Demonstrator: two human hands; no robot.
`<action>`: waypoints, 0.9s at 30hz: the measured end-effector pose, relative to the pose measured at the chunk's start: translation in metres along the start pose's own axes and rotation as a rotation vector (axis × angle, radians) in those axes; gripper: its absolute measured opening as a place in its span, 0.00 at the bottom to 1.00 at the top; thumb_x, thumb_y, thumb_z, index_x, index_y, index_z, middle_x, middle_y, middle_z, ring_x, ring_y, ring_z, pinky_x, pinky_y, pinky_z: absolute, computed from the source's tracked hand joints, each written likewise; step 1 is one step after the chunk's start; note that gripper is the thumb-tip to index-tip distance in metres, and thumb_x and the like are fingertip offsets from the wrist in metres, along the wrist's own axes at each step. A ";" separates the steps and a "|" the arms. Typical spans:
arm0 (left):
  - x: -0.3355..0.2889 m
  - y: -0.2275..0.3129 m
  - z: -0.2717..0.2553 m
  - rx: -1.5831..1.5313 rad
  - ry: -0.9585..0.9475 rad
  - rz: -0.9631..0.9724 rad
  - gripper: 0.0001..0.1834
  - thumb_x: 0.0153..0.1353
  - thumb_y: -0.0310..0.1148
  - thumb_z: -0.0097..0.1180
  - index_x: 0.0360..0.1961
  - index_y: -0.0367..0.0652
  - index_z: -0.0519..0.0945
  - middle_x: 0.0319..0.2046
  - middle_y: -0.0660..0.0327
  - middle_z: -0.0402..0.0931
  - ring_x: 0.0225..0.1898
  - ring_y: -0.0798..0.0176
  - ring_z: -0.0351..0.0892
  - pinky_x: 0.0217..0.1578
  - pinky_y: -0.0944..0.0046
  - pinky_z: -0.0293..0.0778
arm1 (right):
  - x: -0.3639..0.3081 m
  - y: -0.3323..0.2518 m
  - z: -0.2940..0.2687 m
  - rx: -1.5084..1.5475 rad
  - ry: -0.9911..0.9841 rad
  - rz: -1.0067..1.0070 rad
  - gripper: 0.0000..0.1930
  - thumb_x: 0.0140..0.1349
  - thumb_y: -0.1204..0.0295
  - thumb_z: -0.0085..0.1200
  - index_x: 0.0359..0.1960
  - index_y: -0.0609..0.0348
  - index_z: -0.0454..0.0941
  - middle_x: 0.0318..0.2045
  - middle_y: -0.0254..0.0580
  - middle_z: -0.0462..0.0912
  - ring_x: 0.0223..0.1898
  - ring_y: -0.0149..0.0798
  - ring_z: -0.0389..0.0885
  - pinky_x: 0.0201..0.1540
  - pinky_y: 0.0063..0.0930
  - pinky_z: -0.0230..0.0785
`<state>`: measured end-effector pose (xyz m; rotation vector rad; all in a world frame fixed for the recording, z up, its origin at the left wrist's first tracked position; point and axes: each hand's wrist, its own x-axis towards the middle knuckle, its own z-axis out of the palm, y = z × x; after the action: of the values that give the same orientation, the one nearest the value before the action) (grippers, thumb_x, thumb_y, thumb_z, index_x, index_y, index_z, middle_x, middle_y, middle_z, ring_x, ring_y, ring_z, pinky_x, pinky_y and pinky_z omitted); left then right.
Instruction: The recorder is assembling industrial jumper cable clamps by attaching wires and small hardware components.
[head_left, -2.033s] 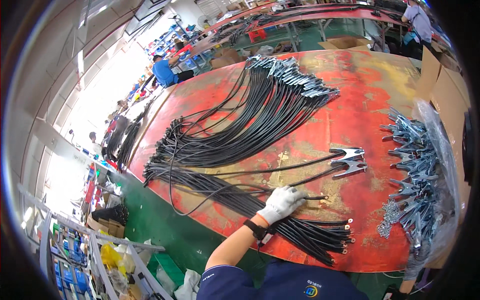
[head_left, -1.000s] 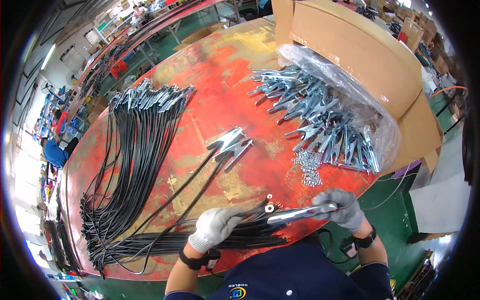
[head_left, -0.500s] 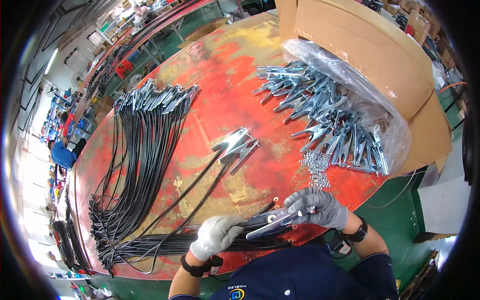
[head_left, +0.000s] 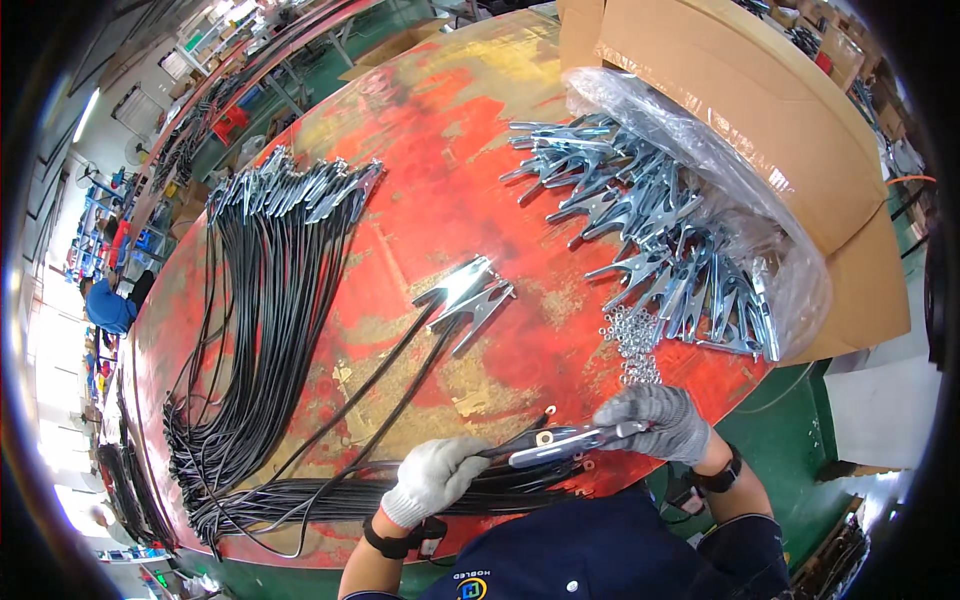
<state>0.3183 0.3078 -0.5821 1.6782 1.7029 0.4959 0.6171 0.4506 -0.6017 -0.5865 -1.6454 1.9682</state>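
Observation:
My left hand [head_left: 438, 478], in a white knit glove, is closed around a black cable near its end. My right hand [head_left: 655, 422], in a grey-palmed glove, grips a silver spring clamp [head_left: 552, 452] by one end. The clamp lies nearly level between my hands, and a copper-coloured ring terminal [head_left: 544, 438] shows against it. Whether that terminal is fastened to the clamp, I cannot tell. Beneath my hands runs a bundle of black cables [head_left: 350, 497] with ring ends. Farther off rest two clamps [head_left: 466, 294] with cables attached.
Many cables with clamps [head_left: 290, 190] lie bundled on the left of the red, worn table [head_left: 430, 200]. Loose clamps [head_left: 650, 215] are heaped at right, beside plastic film [head_left: 690, 120] and a cardboard box [head_left: 740, 90]. Small nuts [head_left: 632, 342] lie before them. Another person [head_left: 112, 305] is far left.
My right hand has shifted a little to the right, and the clamp in it has turned more level. My left hand stays closed on the cable. The whole view has shifted slightly.

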 end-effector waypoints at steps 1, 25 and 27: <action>-0.001 0.001 -0.001 -0.001 0.000 -0.003 0.10 0.59 0.33 0.58 0.41 0.44 0.81 0.31 0.52 0.81 0.35 0.47 0.81 0.34 0.52 0.75 | 0.012 -0.003 0.003 -0.329 -0.056 -0.130 0.17 0.56 0.66 0.64 0.49 0.48 0.81 0.46 0.32 0.84 0.42 0.35 0.83 0.46 0.30 0.75; -0.008 0.006 -0.024 0.223 -0.009 0.229 0.11 0.54 0.38 0.61 0.40 0.53 0.83 0.22 0.62 0.77 0.25 0.56 0.78 0.25 0.57 0.70 | 0.071 -0.007 0.040 -0.673 -0.472 -0.475 0.13 0.60 0.70 0.53 0.47 0.52 0.74 0.42 0.36 0.79 0.43 0.41 0.82 0.42 0.32 0.77; -0.008 0.005 -0.023 0.254 -0.004 0.242 0.11 0.54 0.39 0.61 0.39 0.52 0.83 0.23 0.63 0.77 0.25 0.57 0.78 0.24 0.58 0.69 | 0.073 -0.011 0.041 -0.667 -0.479 -0.485 0.13 0.59 0.70 0.53 0.47 0.52 0.74 0.42 0.36 0.79 0.42 0.40 0.82 0.41 0.32 0.77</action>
<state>0.3050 0.3048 -0.5609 2.0813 1.6214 0.3979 0.5355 0.4664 -0.5843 0.1008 -2.4758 1.2394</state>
